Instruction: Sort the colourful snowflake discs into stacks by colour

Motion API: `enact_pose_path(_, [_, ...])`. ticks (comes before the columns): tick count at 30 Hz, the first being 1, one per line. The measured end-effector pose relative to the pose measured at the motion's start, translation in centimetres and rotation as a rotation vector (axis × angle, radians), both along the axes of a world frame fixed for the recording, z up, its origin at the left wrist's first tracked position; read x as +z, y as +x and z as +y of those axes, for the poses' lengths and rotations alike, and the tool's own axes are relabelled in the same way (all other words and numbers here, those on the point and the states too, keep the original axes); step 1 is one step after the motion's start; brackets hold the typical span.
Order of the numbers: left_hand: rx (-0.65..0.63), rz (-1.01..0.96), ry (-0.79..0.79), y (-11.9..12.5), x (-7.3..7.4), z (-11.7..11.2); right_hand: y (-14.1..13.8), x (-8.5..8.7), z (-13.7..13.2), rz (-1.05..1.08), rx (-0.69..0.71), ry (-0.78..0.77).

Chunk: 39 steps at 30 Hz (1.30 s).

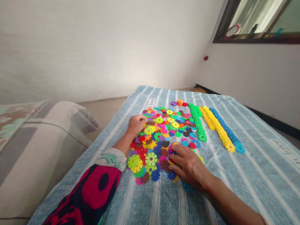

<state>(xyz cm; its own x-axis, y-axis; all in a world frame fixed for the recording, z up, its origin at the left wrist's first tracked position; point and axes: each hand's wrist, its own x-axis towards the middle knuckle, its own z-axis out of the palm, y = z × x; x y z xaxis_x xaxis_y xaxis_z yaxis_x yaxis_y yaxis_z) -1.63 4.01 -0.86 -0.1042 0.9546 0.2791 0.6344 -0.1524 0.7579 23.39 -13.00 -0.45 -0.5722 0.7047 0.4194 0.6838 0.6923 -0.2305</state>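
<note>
Our left hand (137, 123), grip unclear, and right hand (192, 166), fingers apart, at round, notched, multicoloured plastic discs (151, 159).

Right of the blue row (226, 127), the bench (260, 137) offers a wide open strip; another lies nearer than the discs (151, 159). The right hand (191, 164) blocks their near right corner, the left hand (136, 124) their left side, the green row (198, 124) their far right.
</note>
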Motion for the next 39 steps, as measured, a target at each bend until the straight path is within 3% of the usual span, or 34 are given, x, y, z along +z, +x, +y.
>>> enact_pose_path(4, [-0.002, -0.008, 0.006, 0.1, 0.0, -0.1, -0.1, 0.0, 0.0, -0.021, -0.052, -0.005])
enact_pose_path(12, [-0.004, -0.034, 0.016, 0.3, 0.1, -0.3, -2.0, 0.4, -1.1, -0.100, 0.051, 0.023])
enact_pose_path(18, [0.008, -0.024, 0.009, 0.3, 0.1, -0.4, -1.2, -0.5, -0.4, -0.038, -0.056, 0.084])
enact_pose_path(25, [0.003, 0.005, 0.006, 0.2, 0.0, -0.3, -1.7, -0.3, -1.1, -0.104, 0.018, 0.086])
enact_pose_path(32, [0.007, 0.013, 0.013, 0.2, 0.0, -0.2, -1.4, -0.6, -0.6, -0.104, -0.058, 0.111])
enact_pose_path(39, [0.004, 0.016, 0.011, 0.2, -0.1, -0.2, -1.7, -0.4, -0.9, -0.093, -0.018, 0.136])
